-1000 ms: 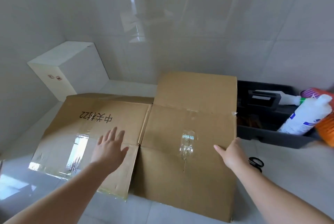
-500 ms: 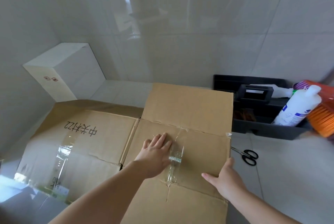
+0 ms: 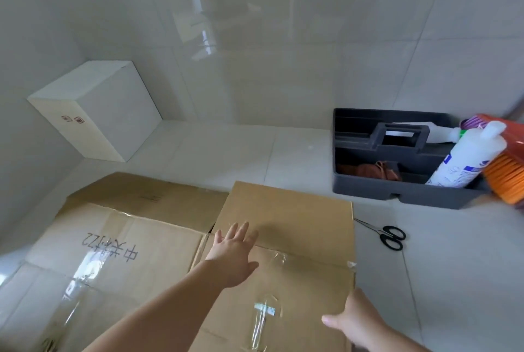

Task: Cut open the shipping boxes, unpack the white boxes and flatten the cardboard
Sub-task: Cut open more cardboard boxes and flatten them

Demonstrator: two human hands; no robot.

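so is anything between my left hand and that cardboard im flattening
Nothing visible. The left hand lies open, palm down, on the flattened cardboard box at its flap crease, while the right hand holds the right edge. The scissors lie on the floor beside it.

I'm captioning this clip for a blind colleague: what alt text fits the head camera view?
A left hand presses flat on flattened cardboard on a white tiled floor while the right hand grips its right edge. Scissors lie beside it, a grey caddy behind, a white box in the corner.
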